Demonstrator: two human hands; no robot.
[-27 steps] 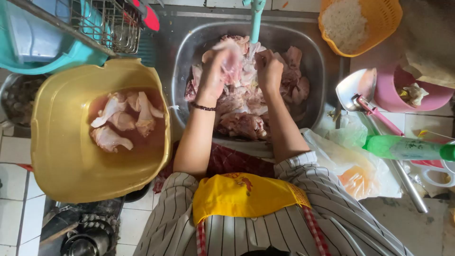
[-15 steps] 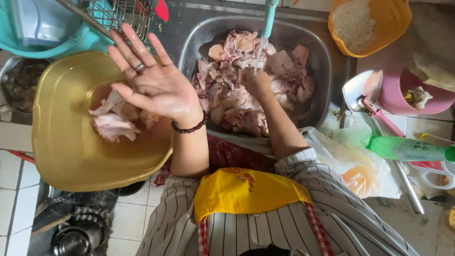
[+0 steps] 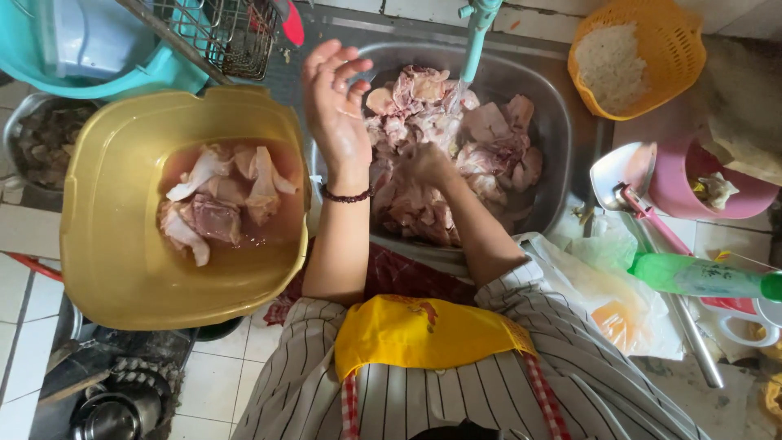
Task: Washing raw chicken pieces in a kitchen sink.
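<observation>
1. Nearest me, at 6 o'clock, I see a striped shirt (image 3: 489, 383) with a yellow apron bib (image 3: 423, 334) over it
2. At 9 o'clock sits a yellow basin (image 3: 122, 269) holding several raw chicken pieces (image 3: 216, 208) in reddish water
3. My left hand (image 3: 336, 110) is raised at 12 o'clock, between the yellow basin and the metal basin (image 3: 554, 122); fingers spread apart, empty, touching nothing. A dark bead bracelet (image 3: 346, 195) rings the wrist
4. My right hand (image 3: 423, 163) is down in the metal basin at 1 o'clock, resting among the raw meat pile (image 3: 440, 155); it looks curled, but whether it is clamped on a piece I cannot tell
5. At 3 o'clock: a green bottle (image 3: 692, 277) lying on its side, a pink bowl (image 3: 717, 187), and a metal ladle (image 3: 623, 167) with a pink handle
6. Farther, at 12 o'clock, a teal tap (image 3: 476, 37) runs water onto the meat
7. Farthest, at 2 o'clock an orange basket (image 3: 660, 49) holds white grains; at 11 o'clock stand a wire rack (image 3: 216, 33) and a teal tub (image 3: 98, 57)
</observation>
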